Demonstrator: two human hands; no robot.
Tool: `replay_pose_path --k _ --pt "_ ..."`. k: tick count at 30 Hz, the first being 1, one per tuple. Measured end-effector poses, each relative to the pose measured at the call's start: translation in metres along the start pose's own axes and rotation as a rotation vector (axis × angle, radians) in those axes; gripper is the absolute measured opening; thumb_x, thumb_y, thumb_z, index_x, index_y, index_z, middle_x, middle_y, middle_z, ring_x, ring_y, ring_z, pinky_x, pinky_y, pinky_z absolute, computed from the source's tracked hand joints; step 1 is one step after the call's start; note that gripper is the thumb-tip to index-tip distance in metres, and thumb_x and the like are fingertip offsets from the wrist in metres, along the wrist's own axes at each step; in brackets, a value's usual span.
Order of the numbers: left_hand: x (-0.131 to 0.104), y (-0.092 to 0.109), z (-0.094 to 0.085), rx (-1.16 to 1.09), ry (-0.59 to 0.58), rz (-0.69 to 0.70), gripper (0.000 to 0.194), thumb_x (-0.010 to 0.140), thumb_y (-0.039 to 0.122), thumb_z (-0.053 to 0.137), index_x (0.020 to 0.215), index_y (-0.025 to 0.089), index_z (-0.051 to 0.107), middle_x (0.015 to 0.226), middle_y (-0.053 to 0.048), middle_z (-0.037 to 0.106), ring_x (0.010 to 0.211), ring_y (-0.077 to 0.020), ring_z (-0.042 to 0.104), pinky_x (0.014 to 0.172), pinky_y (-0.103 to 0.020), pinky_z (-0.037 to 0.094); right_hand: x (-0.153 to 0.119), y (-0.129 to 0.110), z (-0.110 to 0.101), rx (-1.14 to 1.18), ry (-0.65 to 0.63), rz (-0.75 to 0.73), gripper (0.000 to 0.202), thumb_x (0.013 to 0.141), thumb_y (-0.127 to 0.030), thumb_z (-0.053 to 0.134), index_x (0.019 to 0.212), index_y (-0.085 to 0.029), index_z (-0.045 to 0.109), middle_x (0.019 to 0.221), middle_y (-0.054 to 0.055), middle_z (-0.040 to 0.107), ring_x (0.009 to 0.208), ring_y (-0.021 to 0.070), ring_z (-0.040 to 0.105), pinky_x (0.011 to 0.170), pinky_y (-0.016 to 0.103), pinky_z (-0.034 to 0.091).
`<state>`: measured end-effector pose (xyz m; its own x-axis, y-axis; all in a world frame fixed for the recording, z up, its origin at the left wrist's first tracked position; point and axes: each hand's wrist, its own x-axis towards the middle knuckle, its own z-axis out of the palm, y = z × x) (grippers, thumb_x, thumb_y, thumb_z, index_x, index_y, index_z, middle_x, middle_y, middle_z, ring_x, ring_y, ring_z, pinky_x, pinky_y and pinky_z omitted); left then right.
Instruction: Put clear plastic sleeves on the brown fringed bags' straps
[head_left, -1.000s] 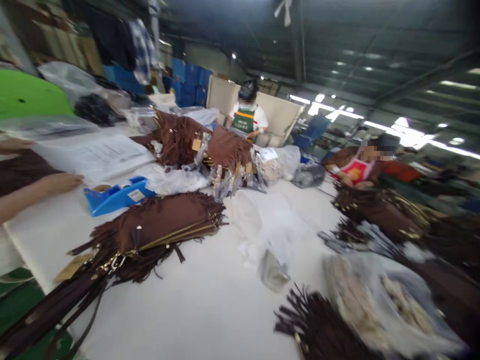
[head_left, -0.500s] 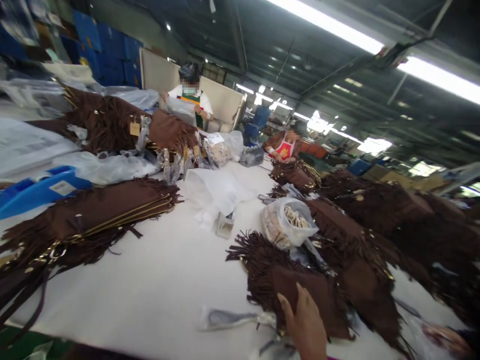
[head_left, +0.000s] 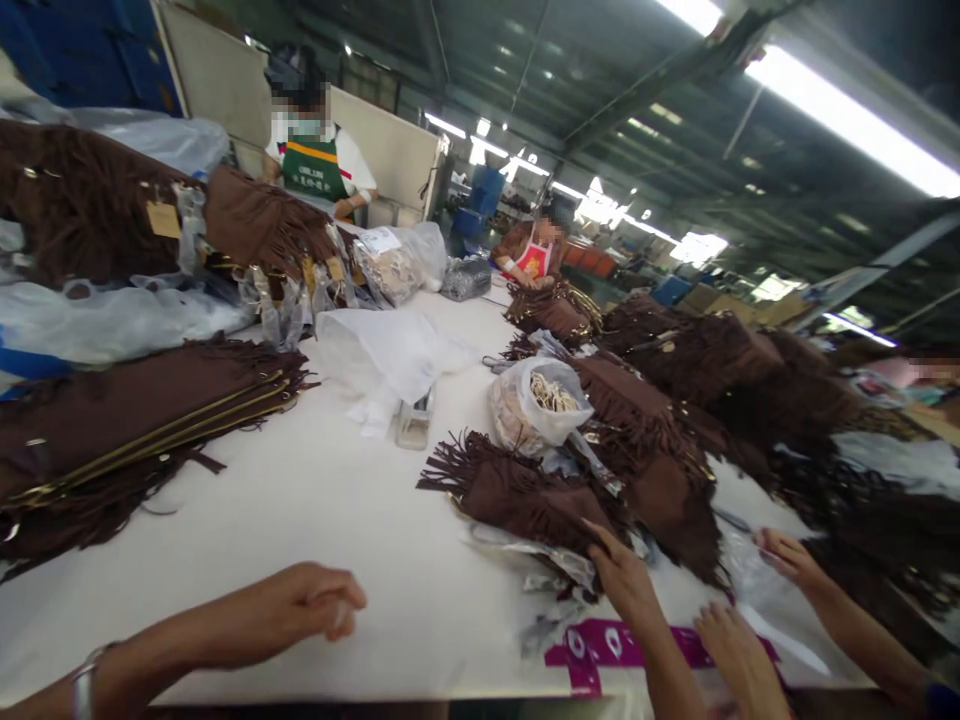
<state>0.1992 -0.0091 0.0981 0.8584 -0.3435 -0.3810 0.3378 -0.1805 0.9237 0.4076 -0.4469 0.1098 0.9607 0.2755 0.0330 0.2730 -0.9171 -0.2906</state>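
My left hand (head_left: 319, 600), with a metal bracelet at its wrist, hovers over the white tabletop with its fingers curled in; nothing shows in them. With thumb and fingers my right hand (head_left: 619, 565) grips the near edge of a dark brown fringed bag (head_left: 517, 490). That edge is tilted up a little, and clear plastic (head_left: 536, 548) shows under it. A purple strip with white marks (head_left: 619, 643) lies on the table below my right forearm. Close by on the right are a co-worker's hands (head_left: 787, 555), one of them at a clear plastic bag (head_left: 757, 575).
More brown fringed bags lie in a stack (head_left: 150, 410) at left and in piles (head_left: 697, 370) at right. An open plastic bag of pale cords (head_left: 536, 405), a stapler-like object (head_left: 415, 418) and white sheeting (head_left: 382, 350) occupy the middle. Two people work farther back.
My right hand has gone from lying spread on the fringed bag to gripping its near edge, which is now raised. My left hand has come into view. The camera view has shifted.
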Motion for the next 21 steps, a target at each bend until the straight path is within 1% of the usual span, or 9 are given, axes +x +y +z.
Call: replay_pose_path --k 3,6,8,10,13,14,16,18,21 --pt "0.065 0.025 0.017 -0.293 -0.07 0.046 0.051 0.086 0.06 0.058 0.114 0.017 0.063 0.112 -0.009 0.068 0.105 -0.0251 0.061 0.09 -0.034 0.047 -0.012 -0.037 0.003 -0.057 0.066 0.058 0.049 0.088 -0.02 0.033 0.126 -0.016 0.062 0.102 0.008 0.074 0.092 0.0217 0.071 0.082 0.031 0.055" --pt "0.12 0.031 0.043 -0.575 -0.051 -0.039 0.063 0.078 0.068 0.062 0.116 0.017 0.058 0.124 -0.013 0.061 0.116 -0.0273 0.057 0.093 -0.036 0.046 -0.033 -0.1 0.05 -0.116 0.143 0.069 0.049 0.088 -0.01 0.033 0.129 -0.012 0.06 0.121 0.014 0.067 0.109 0.0262 0.065 0.094 0.038 0.05" --pt "0.144 0.025 0.058 -0.686 -0.021 -0.1 0.068 0.072 0.07 0.066 0.113 0.017 0.055 0.117 -0.014 0.063 0.109 -0.0284 0.06 0.088 -0.037 0.049 -0.047 -0.136 0.089 -0.112 0.133 0.03 0.052 0.085 -0.004 0.037 0.131 -0.012 0.058 0.13 0.015 0.061 0.121 0.0275 0.057 0.101 0.04 0.045" --pt "0.159 0.015 0.07 -0.705 0.045 -0.121 0.07 0.066 0.063 0.075 0.114 0.017 0.053 0.108 -0.012 0.066 0.098 -0.0272 0.063 0.079 -0.036 0.051 -0.062 -0.154 0.117 -0.053 0.091 -0.058 0.053 0.082 -0.003 0.044 0.133 -0.009 0.056 0.137 0.019 0.054 0.128 0.0308 0.05 0.104 0.044 0.044" --pt "0.17 0.003 0.08 -0.627 0.181 -0.151 0.071 0.06 0.048 0.083 0.117 0.018 0.052 0.094 -0.009 0.068 0.077 -0.0211 0.064 0.061 -0.027 0.048 -0.088 -0.143 0.127 0.215 0.159 -0.079 0.043 0.09 -0.022 0.049 0.131 -0.016 0.058 0.139 0.014 0.054 0.13 0.0304 0.049 0.105 0.047 0.043" --pt "0.172 0.001 0.082 -0.588 0.229 -0.161 0.069 0.06 0.045 0.082 0.116 0.017 0.052 0.089 -0.007 0.068 0.07 -0.0189 0.063 0.055 -0.024 0.045 -0.097 -0.133 0.123 0.319 0.227 0.017 0.04 0.093 -0.031 0.047 0.128 -0.016 0.059 0.135 0.014 0.058 0.126 0.0301 0.052 0.104 0.047 0.045" --pt "0.175 0.001 0.086 -0.499 0.329 -0.171 0.061 0.061 0.042 0.079 0.11 0.015 0.055 0.076 -0.005 0.066 0.056 -0.0157 0.058 0.046 -0.022 0.039 -0.113 -0.112 0.109 0.535 0.343 0.342 0.043 0.094 -0.045 0.046 0.121 -0.014 0.059 0.12 0.017 0.065 0.112 0.0303 0.062 0.095 0.047 0.051" --pt "0.176 0.006 0.091 -0.437 0.386 -0.158 0.052 0.062 0.039 0.076 0.102 0.013 0.056 0.069 -0.003 0.064 0.049 -0.0145 0.054 0.041 -0.022 0.037 -0.123 -0.099 0.095 0.773 0.339 0.574 0.045 0.092 -0.05 0.052 0.12 -0.014 0.056 0.111 0.016 0.066 0.101 0.0287 0.065 0.084 0.046 0.056" --pt "0.172 0.02 0.099 -0.459 0.384 -0.136 0.039 0.065 0.036 0.073 0.092 0.013 0.057 0.064 -0.002 0.061 0.047 -0.0135 0.053 0.039 -0.021 0.036 -0.119 -0.095 0.084 1.021 0.263 0.557 0.039 0.092 -0.045 0.059 0.121 -0.019 0.057 0.116 0.009 0.062 0.1 0.0228 0.063 0.081 0.042 0.056"
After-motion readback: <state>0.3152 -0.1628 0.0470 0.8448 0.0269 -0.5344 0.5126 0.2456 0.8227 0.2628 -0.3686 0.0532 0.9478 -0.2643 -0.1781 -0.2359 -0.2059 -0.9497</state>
